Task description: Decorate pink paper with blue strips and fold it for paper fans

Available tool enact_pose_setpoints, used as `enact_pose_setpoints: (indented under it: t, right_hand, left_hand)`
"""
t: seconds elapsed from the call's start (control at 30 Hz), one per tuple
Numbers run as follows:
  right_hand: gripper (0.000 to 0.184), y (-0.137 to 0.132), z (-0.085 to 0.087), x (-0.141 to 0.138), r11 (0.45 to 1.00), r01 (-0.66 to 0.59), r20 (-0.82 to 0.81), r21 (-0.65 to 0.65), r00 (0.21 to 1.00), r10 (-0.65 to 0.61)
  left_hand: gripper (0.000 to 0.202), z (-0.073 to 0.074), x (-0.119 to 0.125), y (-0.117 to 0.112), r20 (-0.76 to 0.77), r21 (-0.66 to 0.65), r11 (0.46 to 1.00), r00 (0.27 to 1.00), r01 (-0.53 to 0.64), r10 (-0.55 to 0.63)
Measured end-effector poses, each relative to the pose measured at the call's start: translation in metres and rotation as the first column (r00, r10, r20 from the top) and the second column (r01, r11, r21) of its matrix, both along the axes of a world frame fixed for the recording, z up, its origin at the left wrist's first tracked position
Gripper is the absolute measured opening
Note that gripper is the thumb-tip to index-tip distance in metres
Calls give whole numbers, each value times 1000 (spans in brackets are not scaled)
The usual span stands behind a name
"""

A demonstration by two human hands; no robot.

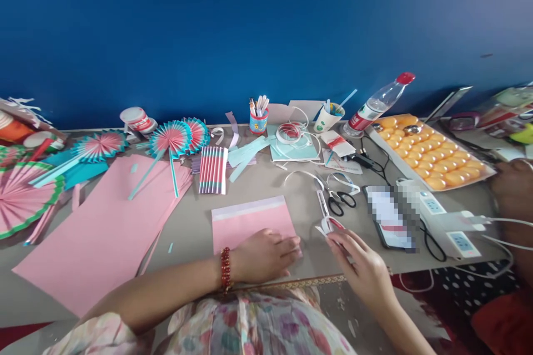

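Observation:
My left hand (pixel 264 255) lies flat across the lower part of a pink sheet of paper (pixel 250 224), which has a pale strip along its far edge. Its fingers are stretched out and point to the right. To the right, my right hand (pixel 362 263) pinches the near end of a slim white-and-red tool (pixel 326 216). The fingers partly cover this tool, so its exact kind is unclear. Black-handled scissors (pixel 339 201) lie just beyond it, beside a loose white strip (pixel 303 173).
Pink sheets (pixel 95 222) and paper rosettes (pixel 170 141) are at left. A pleated paper (pixel 212 171) and pen cup (pixel 259 121) stand farther back. Right are a phone (pixel 389 216), power strip (pixel 441 219), bottle (pixel 381 105), orange-ball tray (pixel 428 152) and another person's hand (pixel 514 183).

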State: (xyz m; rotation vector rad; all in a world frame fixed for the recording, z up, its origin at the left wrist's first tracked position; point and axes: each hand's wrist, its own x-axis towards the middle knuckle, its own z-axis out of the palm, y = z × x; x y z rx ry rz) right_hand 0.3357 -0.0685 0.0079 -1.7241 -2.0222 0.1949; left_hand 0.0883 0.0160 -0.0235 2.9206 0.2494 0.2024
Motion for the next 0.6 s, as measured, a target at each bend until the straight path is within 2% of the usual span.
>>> enact_pose_setpoints:
  t: [0.07,0.17,0.27,0.33,0.47,0.6]
  right_hand:
    - [17,0,9,-1,1000,-4,35,18,999,4]
    - [15,-1,25,-3,999,-5,68,47,998,1]
    - [12,1,41,-10,998,-28,22,55,999,27]
    - [11,6,48,-18,997,-67,-56,32,996,69]
    - [13,18,50,-37,983,-182,-190,19,965,182]
    - [13,28,43,-48,968,-235,-235,90,939,250]
  left_hand:
    - [42,3,3,0,-18,-35,999,1000,-15,15]
    - [26,12,3,7,68,-239,968,994,-73,91]
    - [27,27,3,18,247,-510,850,923,-134,295]
    - [30,40,4,23,313,-633,764,862,-124,399]
    - [25,61,8,26,369,-751,658,799,-44,475]
    - [20,71,4,24,370,-805,593,748,-38,551]
